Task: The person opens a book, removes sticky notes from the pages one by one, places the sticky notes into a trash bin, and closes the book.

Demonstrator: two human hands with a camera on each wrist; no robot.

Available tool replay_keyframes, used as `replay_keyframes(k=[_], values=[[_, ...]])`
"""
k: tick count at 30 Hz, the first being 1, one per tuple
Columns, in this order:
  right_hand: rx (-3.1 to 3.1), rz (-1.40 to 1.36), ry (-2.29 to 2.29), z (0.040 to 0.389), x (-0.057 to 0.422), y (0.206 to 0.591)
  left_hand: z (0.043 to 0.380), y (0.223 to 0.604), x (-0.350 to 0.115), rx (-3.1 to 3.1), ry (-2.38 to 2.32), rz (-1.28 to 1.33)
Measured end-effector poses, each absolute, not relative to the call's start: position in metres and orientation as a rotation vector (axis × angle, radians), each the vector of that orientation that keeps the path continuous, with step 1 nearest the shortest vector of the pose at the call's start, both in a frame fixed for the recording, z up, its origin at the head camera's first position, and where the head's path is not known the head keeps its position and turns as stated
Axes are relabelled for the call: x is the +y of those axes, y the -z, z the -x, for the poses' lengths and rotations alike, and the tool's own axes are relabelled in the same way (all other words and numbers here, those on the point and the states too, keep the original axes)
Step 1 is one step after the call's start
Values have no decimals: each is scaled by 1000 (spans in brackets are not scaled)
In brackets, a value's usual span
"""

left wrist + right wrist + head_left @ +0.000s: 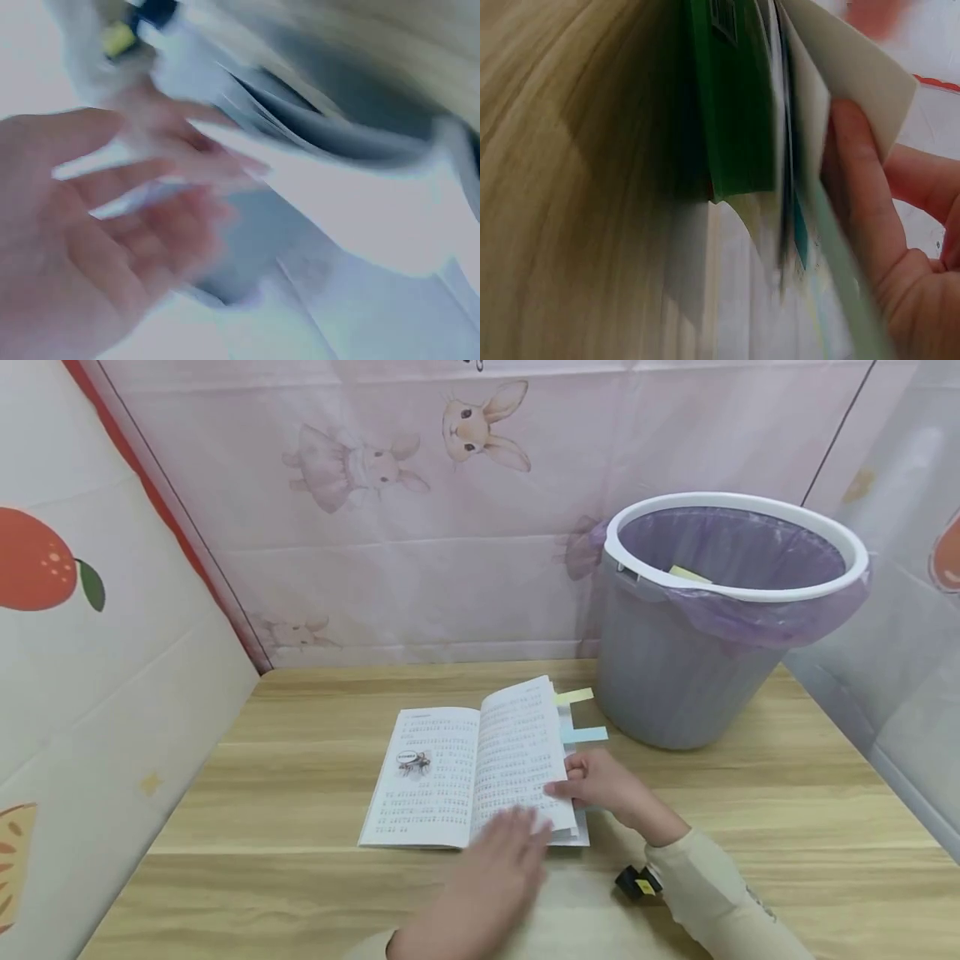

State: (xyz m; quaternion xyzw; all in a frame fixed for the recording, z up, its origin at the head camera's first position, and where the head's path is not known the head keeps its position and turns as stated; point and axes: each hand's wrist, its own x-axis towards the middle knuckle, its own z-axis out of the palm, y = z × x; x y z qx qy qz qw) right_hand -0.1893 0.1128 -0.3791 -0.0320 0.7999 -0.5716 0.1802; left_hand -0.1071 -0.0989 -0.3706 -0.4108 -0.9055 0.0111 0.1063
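An open book (427, 789) lies on the wooden table, printed text on both pages and a small picture on the left one. At its right edge my right hand (606, 783) pinches some lifted pages between thumb and fingers. A yellow sticky tab (574, 697) and a blue sticky tab (585, 735) jut out above that hand. My left hand (487, 881), blurred, is over the bottom of the right page with fingers extended; whether it touches the paper I cannot tell. The right wrist view shows the green cover (739, 112) below the pages.
A grey trash bin (667, 668) with a white rim and purple liner stands at the back right, close to the book. Yellow paper (688, 575) shows inside it. A black wrist camera (637, 883) sits by the right sleeve. Printed curtains surround the wooden table (285, 760).
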Motion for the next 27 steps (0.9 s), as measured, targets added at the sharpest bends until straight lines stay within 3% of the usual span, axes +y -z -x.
replay_keyframes(k=[5, 27], values=[[2306, 67, 1635, 189, 111, 377, 97, 377, -89, -2361, -101, 1514], [2218, -9, 1742, 185, 101, 380, 89, 403, -83, -2540, -212, 1282]])
